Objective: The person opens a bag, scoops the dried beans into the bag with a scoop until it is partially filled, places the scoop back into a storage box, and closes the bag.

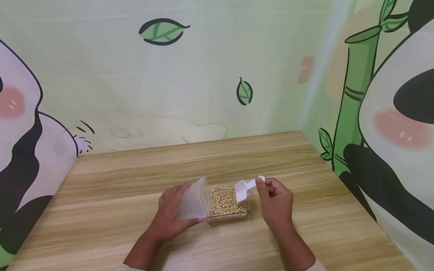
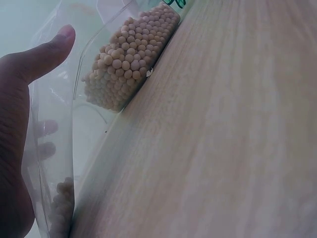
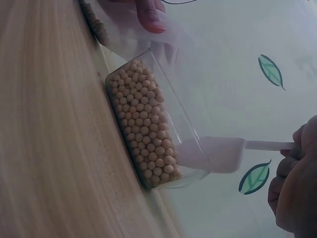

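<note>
A clear rectangular container full of pale yellow soybeans stands on the wooden table. My left hand grips a clear plastic bag from its left side, thumb at the front and fingers at the back. The bag's mouth faces the container's left end. In the left wrist view a few beans lie low inside the bag. My right hand pinches the handle end of a white scoop. The scoop's bowl dips over the container's right end, close to the beans.
The wooden table runs back to a pale green cloth wall printed with leaves and pandas. A second printed wall with a bamboo stem closes off the right side.
</note>
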### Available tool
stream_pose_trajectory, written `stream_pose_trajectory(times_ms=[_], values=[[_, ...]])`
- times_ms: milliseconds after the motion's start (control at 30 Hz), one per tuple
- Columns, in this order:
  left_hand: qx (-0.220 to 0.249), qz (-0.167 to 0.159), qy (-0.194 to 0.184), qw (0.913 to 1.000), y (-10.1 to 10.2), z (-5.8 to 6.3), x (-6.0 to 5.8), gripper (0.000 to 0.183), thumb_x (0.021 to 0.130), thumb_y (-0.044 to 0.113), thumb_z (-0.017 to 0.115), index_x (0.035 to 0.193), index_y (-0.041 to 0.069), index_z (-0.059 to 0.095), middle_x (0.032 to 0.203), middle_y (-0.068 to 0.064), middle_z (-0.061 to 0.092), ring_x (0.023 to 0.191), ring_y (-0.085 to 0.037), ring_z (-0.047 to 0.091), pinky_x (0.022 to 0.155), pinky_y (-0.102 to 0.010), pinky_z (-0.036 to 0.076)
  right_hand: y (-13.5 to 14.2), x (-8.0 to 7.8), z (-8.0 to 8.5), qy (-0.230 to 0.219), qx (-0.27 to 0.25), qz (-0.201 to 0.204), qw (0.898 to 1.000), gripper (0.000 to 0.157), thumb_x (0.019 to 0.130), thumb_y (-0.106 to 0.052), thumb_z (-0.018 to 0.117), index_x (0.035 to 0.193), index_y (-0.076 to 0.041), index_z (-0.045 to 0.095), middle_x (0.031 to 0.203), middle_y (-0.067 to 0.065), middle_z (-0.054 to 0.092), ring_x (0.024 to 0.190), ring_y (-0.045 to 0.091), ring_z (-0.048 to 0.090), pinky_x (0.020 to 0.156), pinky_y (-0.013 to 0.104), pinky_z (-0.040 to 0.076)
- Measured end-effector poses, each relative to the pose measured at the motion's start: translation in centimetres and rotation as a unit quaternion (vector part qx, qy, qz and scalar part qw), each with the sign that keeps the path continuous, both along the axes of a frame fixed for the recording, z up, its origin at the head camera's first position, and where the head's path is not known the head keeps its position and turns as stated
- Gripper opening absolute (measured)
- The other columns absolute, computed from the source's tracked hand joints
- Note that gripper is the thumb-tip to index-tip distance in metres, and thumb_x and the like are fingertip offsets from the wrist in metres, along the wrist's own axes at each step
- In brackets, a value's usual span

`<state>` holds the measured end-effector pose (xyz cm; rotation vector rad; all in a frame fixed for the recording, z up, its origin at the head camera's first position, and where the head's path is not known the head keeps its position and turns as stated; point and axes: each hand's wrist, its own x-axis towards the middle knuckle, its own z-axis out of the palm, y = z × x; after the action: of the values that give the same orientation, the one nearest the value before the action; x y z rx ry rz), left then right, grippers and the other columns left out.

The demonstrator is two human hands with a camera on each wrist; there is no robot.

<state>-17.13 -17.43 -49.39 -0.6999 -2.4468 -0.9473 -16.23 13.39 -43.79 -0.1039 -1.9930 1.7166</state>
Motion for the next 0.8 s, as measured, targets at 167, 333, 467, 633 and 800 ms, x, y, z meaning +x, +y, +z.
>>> stream_pose_trajectory(times_ms=[167,333,467,633,800], values=[[-0.003,-0.001,0.011,0.9999,0.0,0.0,-0.1,0.107,0.070,0.041,0.098,0.158,0.004,0.051,0.135,-0.016,0.067,0.124,-0.037,0.060,0.107,-0.068,0.036,-0.2,0.1,0.0,-0.006,0.027,0.013,1.000,0.024,0.102,-0.016,0.078,0.083,-0.002,0.075,0.056,-0.011,0.044,0.050,0.002,0.036,0.047,0.019,0.028],[-0.005,-0.002,0.015,0.9999,0.0,-0.1,-0.2,0.106,0.070,0.042,0.098,0.158,0.004,0.051,0.134,-0.015,0.068,0.122,-0.035,0.061,0.108,-0.067,0.037,0.1,0.0,0.0,-0.043,0.032,0.005,0.999,0.027,0.103,-0.018,0.076,0.083,0.001,0.074,0.055,-0.011,0.043,0.050,0.002,0.036,0.048,0.020,0.028],[-0.004,-0.002,0.016,0.9999,0.0,-0.1,-0.2,0.106,0.070,0.041,0.099,0.158,0.004,0.051,0.133,-0.015,0.068,0.121,-0.035,0.062,0.108,-0.066,0.037,0.3,-0.4,0.1,-0.102,0.012,0.008,0.995,0.032,0.104,-0.022,0.074,0.085,0.003,0.073,0.054,-0.010,0.043,0.049,0.004,0.035,0.047,0.022,0.028],[-0.004,-0.002,0.018,0.9998,0.0,-0.1,-0.2,0.106,0.069,0.041,0.099,0.157,0.004,0.052,0.133,-0.015,0.068,0.121,-0.035,0.062,0.108,-0.067,0.037,0.6,-1.0,-0.2,-0.171,-0.093,0.038,0.980,0.032,0.107,-0.022,0.070,0.085,0.002,0.069,0.054,-0.009,0.045,0.048,0.005,0.038,0.045,0.023,0.031],[-0.003,-0.002,0.023,0.9997,0.0,-0.2,-0.2,0.106,0.069,0.041,0.099,0.156,0.004,0.052,0.133,-0.015,0.068,0.121,-0.036,0.062,0.107,-0.068,0.038,0.7,-1.5,-0.4,-0.203,-0.203,0.067,0.956,0.029,0.110,-0.016,0.064,0.087,0.001,0.064,0.055,-0.008,0.038,0.046,0.003,0.032,0.044,0.021,0.027]])
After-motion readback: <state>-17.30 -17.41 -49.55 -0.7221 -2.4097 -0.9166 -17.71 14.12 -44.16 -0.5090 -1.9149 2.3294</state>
